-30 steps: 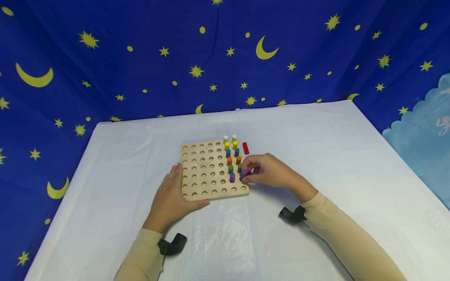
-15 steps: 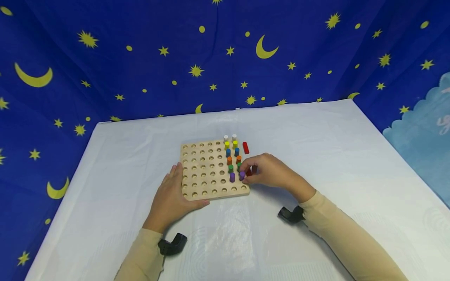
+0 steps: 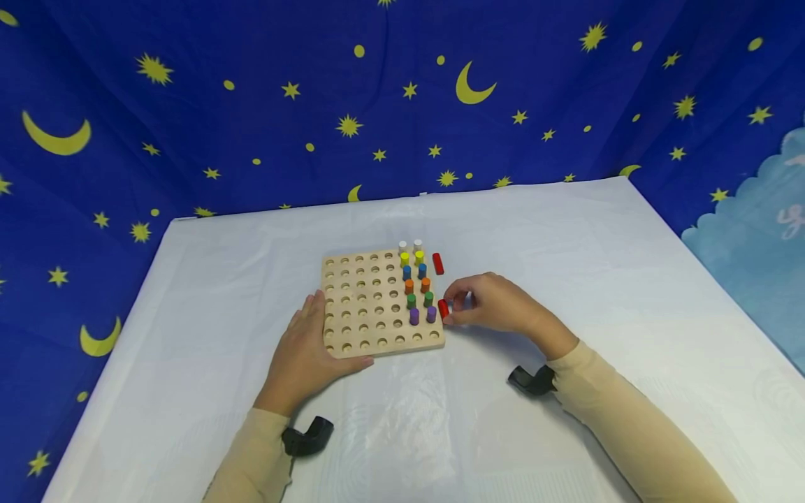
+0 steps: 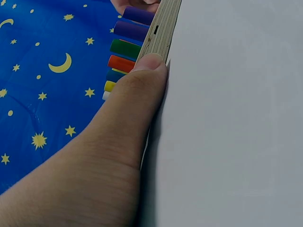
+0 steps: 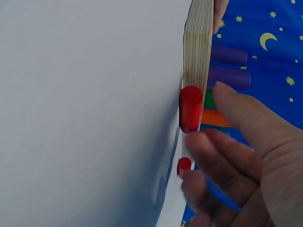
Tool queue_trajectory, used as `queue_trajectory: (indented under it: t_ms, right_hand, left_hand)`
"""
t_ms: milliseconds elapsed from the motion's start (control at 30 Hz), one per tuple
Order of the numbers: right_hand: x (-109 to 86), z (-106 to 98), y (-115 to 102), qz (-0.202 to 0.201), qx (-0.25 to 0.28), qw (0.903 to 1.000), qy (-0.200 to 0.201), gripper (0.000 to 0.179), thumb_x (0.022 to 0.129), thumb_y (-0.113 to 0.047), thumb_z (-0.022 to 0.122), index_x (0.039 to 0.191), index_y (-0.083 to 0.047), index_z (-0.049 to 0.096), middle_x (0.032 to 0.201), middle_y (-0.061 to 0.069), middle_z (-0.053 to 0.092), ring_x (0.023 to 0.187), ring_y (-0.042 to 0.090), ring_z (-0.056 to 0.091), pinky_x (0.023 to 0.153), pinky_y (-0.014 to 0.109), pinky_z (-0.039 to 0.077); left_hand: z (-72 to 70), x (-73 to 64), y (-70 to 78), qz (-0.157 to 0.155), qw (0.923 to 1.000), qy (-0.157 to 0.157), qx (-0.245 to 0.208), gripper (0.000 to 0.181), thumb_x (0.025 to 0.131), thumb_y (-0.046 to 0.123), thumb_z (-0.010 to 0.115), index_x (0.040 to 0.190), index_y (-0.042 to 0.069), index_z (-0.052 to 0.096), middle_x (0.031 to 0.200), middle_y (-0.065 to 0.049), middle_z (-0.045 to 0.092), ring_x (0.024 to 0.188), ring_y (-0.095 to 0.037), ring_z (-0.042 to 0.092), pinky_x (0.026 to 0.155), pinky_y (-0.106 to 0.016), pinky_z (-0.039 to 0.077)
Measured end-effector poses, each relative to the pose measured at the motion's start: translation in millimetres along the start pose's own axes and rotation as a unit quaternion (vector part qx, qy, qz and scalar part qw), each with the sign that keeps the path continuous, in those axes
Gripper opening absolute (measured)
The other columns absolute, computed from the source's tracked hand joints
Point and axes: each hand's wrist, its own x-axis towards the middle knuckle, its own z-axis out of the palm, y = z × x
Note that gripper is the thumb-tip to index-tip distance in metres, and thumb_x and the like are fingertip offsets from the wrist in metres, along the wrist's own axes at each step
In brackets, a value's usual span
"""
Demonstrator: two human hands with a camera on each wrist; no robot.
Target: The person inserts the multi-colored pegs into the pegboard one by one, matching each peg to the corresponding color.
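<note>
My left hand rests against a square wooden pegboard, fingers along its left side and thumb on the near edge. Two purple pegs stand upright in its right-hand columns, behind them pairs of green, orange, blue, yellow and white pegs. Just right of the board, my right hand reaches its thumb and fingers to a red peg lying on the table. In the right wrist view a gap shows between thumb and forefinger, and no grip on this peg is visible.
A second red peg lies farther back beside the board's right edge. White cloth covers the table. A blue curtain with moons and stars hangs behind. Black wrist mounts protrude below both hands.
My right hand has set a purple peg into the board, released it and shifted slightly right to the nearer red peg. The left hand has stayed in place.
</note>
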Motion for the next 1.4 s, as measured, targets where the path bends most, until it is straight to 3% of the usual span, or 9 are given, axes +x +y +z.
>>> queue_trajectory:
  t_ms: [233,533,767,1067,1200,1400]
  right_hand:
    - [4.7,1,0,0.001,-0.013,0.9997,-0.019,0.032,0.081,-0.029,0.083,0.108,-0.015,0.073,0.083,-0.007,0.065,0.074,0.011,0.055,0.066,0.026,0.047]
    - [10.5,-2,-1,0.006,-0.057,0.9981,-0.025,0.032,0.085,-0.019,0.079,0.115,-0.013,0.071,0.103,-0.002,0.07,0.088,0.015,0.057,0.08,0.034,0.051]
    - [8.2,1,4,-0.002,-0.074,0.9965,-0.038,0.032,0.089,-0.017,0.073,0.121,-0.017,0.07,0.099,-0.003,0.066,0.082,0.015,0.054,0.073,0.029,0.047]
    - [-4.3,-2,3,-0.038,0.023,0.9989,-0.015,0.03,0.087,-0.015,0.076,0.115,-0.018,0.066,0.093,-0.004,0.064,0.073,0.013,0.055,0.065,0.027,0.05]
    - [-10.4,-3,-5,-0.055,0.069,0.9961,-0.009,0.032,0.085,-0.013,0.078,0.114,-0.019,0.066,0.095,-0.006,0.065,0.077,0.016,0.058,0.066,0.027,0.054]
    - [-13.0,1,-21,-0.092,0.088,0.9918,-0.001,0.027,0.085,-0.017,0.079,0.11,-0.02,0.069,0.098,-0.01,0.069,0.077,0.018,0.061,0.061,0.027,0.055]
  left_hand:
    - [0.7,0.4,-0.3,0.001,1.0,0.0,-0.002,0.15,0.054,0.089,0.069,0.16,0.005,0.004,0.167,-0.013,0.012,0.155,-0.031,0.012,0.127,-0.048,0.015]
    - [1.8,-0.1,-0.3,0.005,1.0,-0.001,-0.004,0.15,0.055,0.089,0.069,0.16,0.005,0.002,0.167,-0.014,0.01,0.155,-0.031,0.011,0.127,-0.048,0.015]
    - [1.8,-0.4,-0.2,0.007,1.0,0.0,0.0,0.15,0.055,0.089,0.069,0.159,0.004,0.003,0.167,-0.014,0.011,0.155,-0.031,0.012,0.127,-0.048,0.015]
    - [1.0,-1.0,-0.8,0.006,1.0,0.001,-0.001,0.15,0.055,0.089,0.07,0.16,0.005,0.003,0.167,-0.014,0.012,0.155,-0.031,0.012,0.127,-0.048,0.015]
    - [0.5,-0.5,-2.0,0.009,1.0,0.002,-0.001,0.15,0.055,0.089,0.07,0.159,0.004,0.002,0.167,-0.014,0.012,0.155,-0.032,0.012,0.127,-0.048,0.015]
    - [0.2,0.8,-2.2,0.007,1.0,-0.001,-0.003,0.151,0.055,0.09,0.068,0.16,0.005,0.002,0.167,-0.013,0.011,0.156,-0.031,0.011,0.127,-0.048,0.015]
